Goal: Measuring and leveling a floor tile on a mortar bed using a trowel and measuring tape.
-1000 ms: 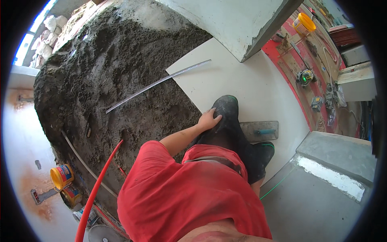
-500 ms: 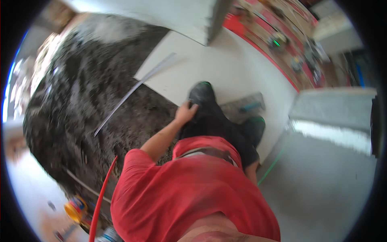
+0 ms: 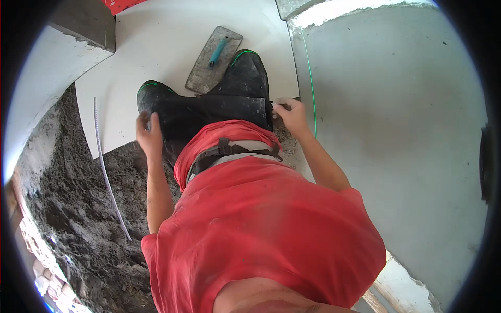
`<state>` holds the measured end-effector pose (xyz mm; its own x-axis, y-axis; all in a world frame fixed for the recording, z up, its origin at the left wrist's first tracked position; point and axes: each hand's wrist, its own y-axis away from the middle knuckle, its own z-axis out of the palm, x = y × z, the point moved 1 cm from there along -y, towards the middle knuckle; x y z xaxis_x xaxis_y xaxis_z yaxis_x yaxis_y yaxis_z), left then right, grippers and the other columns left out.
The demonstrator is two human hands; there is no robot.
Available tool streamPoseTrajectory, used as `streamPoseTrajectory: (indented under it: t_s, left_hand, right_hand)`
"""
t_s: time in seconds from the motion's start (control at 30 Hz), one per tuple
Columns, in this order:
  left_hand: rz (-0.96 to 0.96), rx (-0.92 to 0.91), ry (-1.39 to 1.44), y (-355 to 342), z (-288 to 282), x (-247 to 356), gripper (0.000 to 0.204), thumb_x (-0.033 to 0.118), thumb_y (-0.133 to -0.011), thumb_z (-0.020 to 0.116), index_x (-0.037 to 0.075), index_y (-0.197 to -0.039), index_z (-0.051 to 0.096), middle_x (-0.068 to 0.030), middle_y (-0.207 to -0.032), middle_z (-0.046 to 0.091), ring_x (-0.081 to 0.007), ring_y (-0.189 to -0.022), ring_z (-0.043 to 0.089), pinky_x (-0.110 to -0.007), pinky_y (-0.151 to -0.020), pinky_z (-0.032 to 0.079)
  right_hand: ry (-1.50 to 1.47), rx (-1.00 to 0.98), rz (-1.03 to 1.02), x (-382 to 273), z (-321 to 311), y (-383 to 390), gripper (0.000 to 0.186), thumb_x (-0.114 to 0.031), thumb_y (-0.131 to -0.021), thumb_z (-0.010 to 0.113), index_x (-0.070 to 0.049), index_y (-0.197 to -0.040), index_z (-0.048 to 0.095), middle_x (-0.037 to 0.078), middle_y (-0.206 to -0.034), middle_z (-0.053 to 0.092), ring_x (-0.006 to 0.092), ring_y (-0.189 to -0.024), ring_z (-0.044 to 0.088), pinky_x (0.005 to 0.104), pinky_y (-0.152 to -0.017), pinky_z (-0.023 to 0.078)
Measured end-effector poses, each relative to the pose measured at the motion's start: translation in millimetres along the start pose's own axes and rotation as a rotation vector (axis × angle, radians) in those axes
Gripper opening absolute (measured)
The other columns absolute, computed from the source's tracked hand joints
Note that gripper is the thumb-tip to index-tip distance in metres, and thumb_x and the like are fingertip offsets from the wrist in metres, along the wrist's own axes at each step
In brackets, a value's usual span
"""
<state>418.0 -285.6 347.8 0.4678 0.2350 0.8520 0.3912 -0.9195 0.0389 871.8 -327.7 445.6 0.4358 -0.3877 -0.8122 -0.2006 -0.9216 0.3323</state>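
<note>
My left hand [image 3: 150,133] is beside my left knee, against the side of the black trousers [image 3: 209,112]. Its thumb and fingers are loosely bent, with a gap between them. By my right knee, my right hand [image 3: 289,116] has thumb and fingers pinched together at the trouser edge; what lies between them is too small to make out. Between my dark boots [image 3: 249,73], a grey-smeared plastering trowel [image 3: 204,73] with a teal handle [image 3: 218,52] rests on a large pale tile [image 3: 172,39].
A thin white metal strip [image 3: 107,175] spans the tile edge and the rough grey mortar bed [image 3: 78,208] on my left. To the right stretches a smooth grey surface [image 3: 386,130] with a green line [image 3: 311,78]. A pale wall block [image 3: 88,36] juts in at upper left.
My view has swung to the right and my body has squared up over the boots and trowel. The right hand, mostly hidden before, now shows at my right knee. The left hand stays near the left knee.
</note>
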Motion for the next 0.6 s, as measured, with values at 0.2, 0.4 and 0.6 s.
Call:
streamPoseTrajectory:
  t_s: [0.2, 0.4, 0.6]
  left_hand:
    - [0.035, -0.721, 0.355, 26, 31, 170, 0.023, 0.016, -0.097, 0.077, -0.003, -0.11, 0.075, -0.0097, -0.095, 0.077, -0.0142, -0.087, 0.07, -0.031, -0.082, 0.056]
    - [0.109, -0.812, 0.511, 40, 50, 195, 0.018, 0.011, -0.096, 0.075, -0.003, -0.106, 0.073, -0.0094, -0.091, 0.075, -0.0128, -0.084, 0.068, -0.031, -0.079, 0.057]
    - [0.186, -0.57, 0.43, 42, 42, 180, 0.014, 0.009, -0.097, 0.077, -0.002, -0.102, 0.071, -0.0101, -0.094, 0.075, -0.0148, -0.083, 0.072, -0.03, -0.074, 0.058]
  right_hand:
    - [-0.748, -0.261, 0.115, -82, 31, -2, 0.009, -0.006, -0.1, 0.069, 0.001, -0.105, 0.071, 0.006, -0.087, 0.071, 0.0168, -0.075, 0.067, 0.0313, -0.069, 0.054]
    - [-0.946, -0.314, 0.194, -105, 75, -2, 0.007, -0.008, -0.1, 0.071, -0.002, -0.103, 0.07, 0.005, -0.087, 0.07, 0.0158, -0.071, 0.064, 0.0295, -0.064, 0.05]
    - [-0.954, -0.327, 0.16, -114, 109, -8, 0.01, -0.01, -0.1, 0.073, -0.001, -0.104, 0.072, 0.005, -0.09, 0.072, 0.0146, -0.071, 0.065, 0.0286, -0.064, 0.051]
